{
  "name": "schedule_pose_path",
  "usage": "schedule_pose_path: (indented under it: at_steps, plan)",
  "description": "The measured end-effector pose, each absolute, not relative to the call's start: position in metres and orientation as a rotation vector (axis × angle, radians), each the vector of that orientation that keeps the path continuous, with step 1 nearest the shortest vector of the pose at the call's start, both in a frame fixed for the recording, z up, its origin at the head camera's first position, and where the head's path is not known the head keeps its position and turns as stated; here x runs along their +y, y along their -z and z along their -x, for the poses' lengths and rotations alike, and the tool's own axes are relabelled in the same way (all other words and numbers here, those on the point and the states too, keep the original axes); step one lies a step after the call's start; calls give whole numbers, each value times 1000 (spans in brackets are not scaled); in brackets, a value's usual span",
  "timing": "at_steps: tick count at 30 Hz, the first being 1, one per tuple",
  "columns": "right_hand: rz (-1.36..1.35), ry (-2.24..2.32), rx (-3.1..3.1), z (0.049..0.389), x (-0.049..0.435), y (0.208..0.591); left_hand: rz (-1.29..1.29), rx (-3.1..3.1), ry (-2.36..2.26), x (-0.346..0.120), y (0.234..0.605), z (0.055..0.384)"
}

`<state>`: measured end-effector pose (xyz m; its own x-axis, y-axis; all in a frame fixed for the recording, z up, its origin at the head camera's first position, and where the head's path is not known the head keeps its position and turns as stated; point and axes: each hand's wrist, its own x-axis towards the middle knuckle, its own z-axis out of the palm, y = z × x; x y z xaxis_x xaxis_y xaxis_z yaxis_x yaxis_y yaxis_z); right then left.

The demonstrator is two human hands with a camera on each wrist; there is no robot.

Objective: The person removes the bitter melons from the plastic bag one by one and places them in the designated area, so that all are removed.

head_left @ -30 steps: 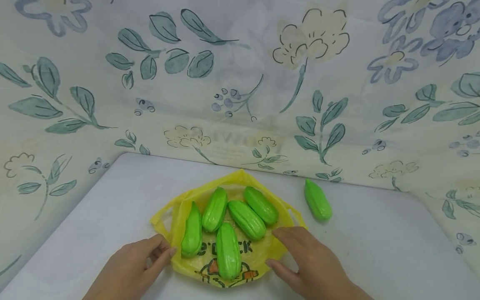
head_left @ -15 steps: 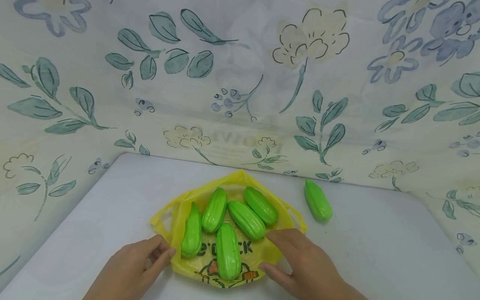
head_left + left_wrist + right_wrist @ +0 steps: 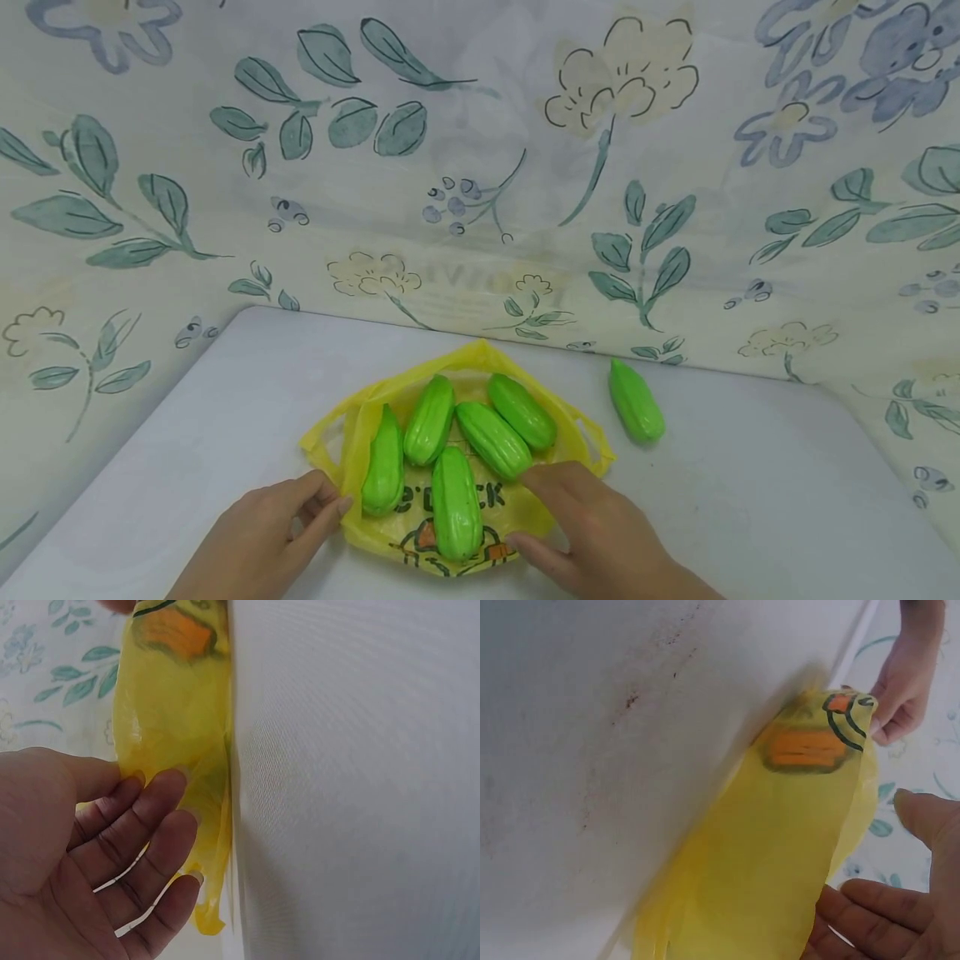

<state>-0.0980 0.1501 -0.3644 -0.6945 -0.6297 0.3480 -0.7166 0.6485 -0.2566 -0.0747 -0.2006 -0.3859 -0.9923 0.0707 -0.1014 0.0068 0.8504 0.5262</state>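
A yellow plastic bag [image 3: 525, 512] with dark lettering and an orange print lies spread open in the head view. Several glossy green ridged gourds [image 3: 457, 504] lie within it. My left hand [image 3: 281, 521] pinches the bag's near left edge between thumb and fingers; the left wrist view shows these fingers against the yellow plastic [image 3: 172, 712]. Over the bag's right side reaches my right hand [image 3: 600, 525], fingers and thumb spread apart, holding nothing. Its index fingertip is right by the lower end of one gourd [image 3: 495, 440]. In the right wrist view, the fingers pass behind the bag's rim.
Another green gourd [image 3: 636, 402] lies on the white table [image 3: 765, 483] to the right of the bag. A cloth [image 3: 480, 167] printed with leaves and flowers rises behind the table and along its sides.
My right hand has moved a little left, farther in over the bag. The left hand, the bag and the gourds stay where they were.
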Motion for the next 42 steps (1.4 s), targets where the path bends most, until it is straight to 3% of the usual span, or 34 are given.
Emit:
schedule_pose_path:
  at_steps: [42]
  plan:
    - [-1125, -394, -2934, 102, 116, 369, -66, 2924, -783, -201, 386, 75]
